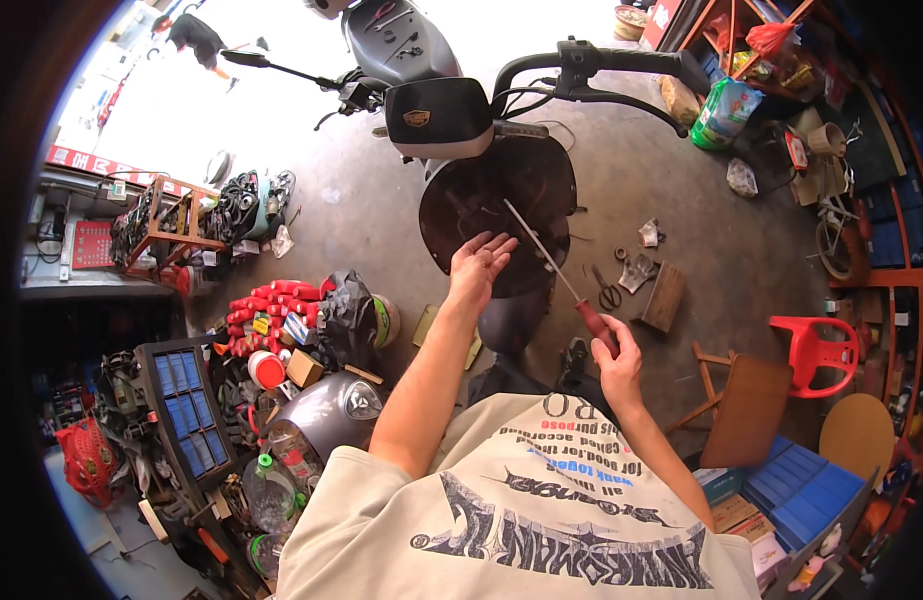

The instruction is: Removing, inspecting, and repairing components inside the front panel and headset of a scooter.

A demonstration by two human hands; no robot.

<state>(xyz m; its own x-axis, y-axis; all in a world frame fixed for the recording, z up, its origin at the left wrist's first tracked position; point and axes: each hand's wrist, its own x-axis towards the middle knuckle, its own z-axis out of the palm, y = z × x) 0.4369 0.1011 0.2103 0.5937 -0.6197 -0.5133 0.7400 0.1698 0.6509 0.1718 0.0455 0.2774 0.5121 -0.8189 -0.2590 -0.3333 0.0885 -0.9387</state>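
A scooter's dark front panel (452, 215) stands ahead of me, below a black handlebar housing (437, 112) with curved grips, cables and a mirror. My left hand (482, 262) is at the panel's lower middle, palm upward with its fingers apart and nothing visible in it. My right hand (618, 360) grips the red handle of a long screwdriver (552, 262), whose steel shaft slants up and left to the panel, above my left fingertips. I cannot tell what the tip touches. Small tools lie on the silver cover (397, 40) behind the housing.
On the floor (662, 180) at the right lie scissors (607, 295) and a wooden block (663, 300). A red chair (814, 355) and blue bins (782, 470) stand farther right. At the left are red bottles (267, 315), a silver body part (337, 410) and a cluttered wooden rack (172, 230).
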